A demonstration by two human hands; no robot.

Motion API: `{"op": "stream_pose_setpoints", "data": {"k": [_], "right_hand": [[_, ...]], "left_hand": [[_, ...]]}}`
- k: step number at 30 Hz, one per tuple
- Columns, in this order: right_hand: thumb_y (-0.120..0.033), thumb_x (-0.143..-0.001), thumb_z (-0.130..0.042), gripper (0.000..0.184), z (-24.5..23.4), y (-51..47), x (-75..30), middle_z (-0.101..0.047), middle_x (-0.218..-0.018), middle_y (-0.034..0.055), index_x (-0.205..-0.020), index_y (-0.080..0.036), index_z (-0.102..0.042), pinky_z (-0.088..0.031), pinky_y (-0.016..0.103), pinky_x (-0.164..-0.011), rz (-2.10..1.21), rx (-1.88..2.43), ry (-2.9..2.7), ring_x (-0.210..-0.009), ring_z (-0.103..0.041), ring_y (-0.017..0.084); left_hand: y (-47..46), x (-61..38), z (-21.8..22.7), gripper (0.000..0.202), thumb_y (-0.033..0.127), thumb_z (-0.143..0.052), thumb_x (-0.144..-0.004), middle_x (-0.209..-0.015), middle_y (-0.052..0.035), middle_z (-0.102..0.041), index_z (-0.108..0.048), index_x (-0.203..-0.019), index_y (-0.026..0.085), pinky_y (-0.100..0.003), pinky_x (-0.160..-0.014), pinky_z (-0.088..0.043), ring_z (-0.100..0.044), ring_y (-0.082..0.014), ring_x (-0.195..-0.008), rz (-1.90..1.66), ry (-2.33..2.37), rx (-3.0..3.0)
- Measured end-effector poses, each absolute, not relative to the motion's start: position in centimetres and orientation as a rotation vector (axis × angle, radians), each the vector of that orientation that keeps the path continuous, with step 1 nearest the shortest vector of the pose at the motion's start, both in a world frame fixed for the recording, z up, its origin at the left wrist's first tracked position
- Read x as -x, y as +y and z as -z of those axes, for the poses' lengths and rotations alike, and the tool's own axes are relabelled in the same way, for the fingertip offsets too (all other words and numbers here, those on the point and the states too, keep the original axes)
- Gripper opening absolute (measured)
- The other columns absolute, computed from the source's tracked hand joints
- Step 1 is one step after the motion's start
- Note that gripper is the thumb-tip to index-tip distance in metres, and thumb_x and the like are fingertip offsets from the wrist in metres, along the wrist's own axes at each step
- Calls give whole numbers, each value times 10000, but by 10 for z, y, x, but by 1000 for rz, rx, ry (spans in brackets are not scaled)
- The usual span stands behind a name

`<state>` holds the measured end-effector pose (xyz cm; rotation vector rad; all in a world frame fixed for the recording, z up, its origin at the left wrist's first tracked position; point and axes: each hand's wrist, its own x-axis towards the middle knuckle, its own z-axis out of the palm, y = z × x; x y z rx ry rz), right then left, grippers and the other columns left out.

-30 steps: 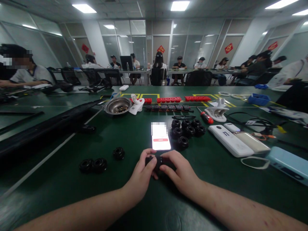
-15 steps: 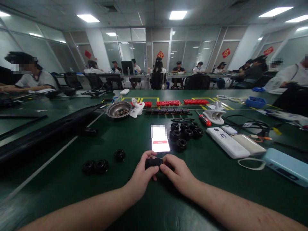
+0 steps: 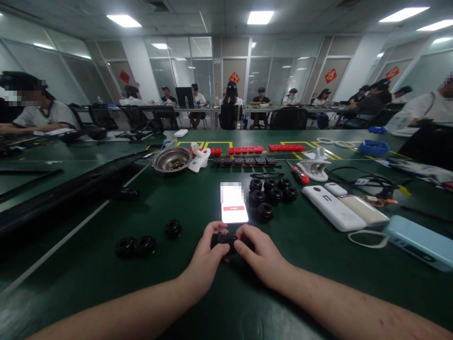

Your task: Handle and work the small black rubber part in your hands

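Observation:
Between my hands is a small black round part, partly covered by my fingers. My left hand is closed around its left side, thumb along the front. My right hand pinches at the right end; whether a separate small piece sits in that pinch is hidden. Just beyond my hands lies a phone with a lit screen. Several black ring-shaped parts are grouped right of the phone. Three more black rings lie to the left of my left hand.
A metal bowl with small brass-coloured pieces stands beyond, near red trays and a black strip of blocks. A screwdriver, white power bank and light-blue case lie right. A long black bar crosses the left side.
The view has shifted slightly, so everything sits a little further left. The black part has turned a little in my hands, and both hands keep their grip near the same spot.

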<state>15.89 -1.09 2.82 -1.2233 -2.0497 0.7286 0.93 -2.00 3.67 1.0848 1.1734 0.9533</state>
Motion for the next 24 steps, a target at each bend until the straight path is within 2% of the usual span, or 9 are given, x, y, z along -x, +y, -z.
{"op": "stream_pose_setpoints", "data": {"k": [3,6,9,12,15,18,20,22,24], "right_hand": [[-257,-807,-486,150,-28,-9,-158,-505,-647,-6,-685,-171,-496,-376,261,-547,-727,1235,-2096,-607,-462,143],[-213,-778,-534,45,-29,-11,-160,-542,-743,15,-796,-172,-526,-403,285,-620,-659,1158,-2073,-692,-490,159],[-200,-752,-572,185,-30,-15,-162,-549,-881,42,-926,-189,-512,-406,325,-721,-591,1026,-2063,-819,-493,183],[-199,-727,-592,250,-31,-18,-161,-529,-928,48,-951,-197,-481,-399,333,-744,-578,978,-2078,-853,-480,190],[-254,-708,-603,246,-31,-18,-160,-512,-855,34,-892,-185,-454,-402,314,-664,-586,1104,-2041,-757,-474,180],[-313,-786,-509,139,-31,-16,-160,-502,-722,8,-762,-182,-469,-381,298,-600,-601,1187,-2087,-660,-454,162],[-296,-819,-466,172,-32,-14,-160,-500,-678,7,-694,-179,-477,-375,294,-592,-599,1185,-2141,-647,-450,160],[-266,-809,-485,133,-33,-13,-161,-511,-707,21,-715,-172,-491,-382,297,-603,-576,1165,-2145,-678,-458,169],[-224,-786,-515,65,-33,-13,-161,-527,-795,42,-811,-166,-502,-394,311,-654,-547,1116,-2123,-748,-465,181]], "left_hand": [[-21,-10,-38,322,128,-469,-632,-842,-3,-447,-417,-938,216,-267,-623,-429,-492,-150,-742,-974,1159,-1084],[-20,-10,-38,263,288,-457,-727,-872,-16,-462,-398,-973,214,-279,-620,-439,-515,-164,-758,-976,1139,-1098],[-18,-9,-35,282,404,-402,-776,-844,-15,-493,-389,-980,210,-274,-569,-437,-531,-148,-670,-925,1130,-1139],[-17,-8,-34,232,382,-422,-768,-771,6,-490,-419,-917,204,-256,-519,-422,-521,-135,-604,-891,1138,-1125],[-18,-7,-34,199,316,-447,-743,-764,10,-485,-428,-910,210,-265,-562,-429,-528,-151,-661,-924,1145,-1081],[-20,-7,-34,251,249,-467,-708,-808,4,-477,-415,-952,218,-272,-598,-434,-519,-151,-700,-959,1120,-1067],[-20,-8,-35,285,210,-474,-684,-838,-1,-470,-409,-962,215,-268,-609,-433,-514,-144,-707,-965,1121,-1066],[-19,-9,-37,276,224,-469,-695,-864,-7,-462,-403,-963,211,-269,-614,-435,-517,-139,-708,-969,1122,-1067],[-18,-10,-37,245,296,-439,-739,-861,-8,-459,-390,-962,208,-272,-591,-437,-521,-133,-672,-974,1128,-1073]]}}
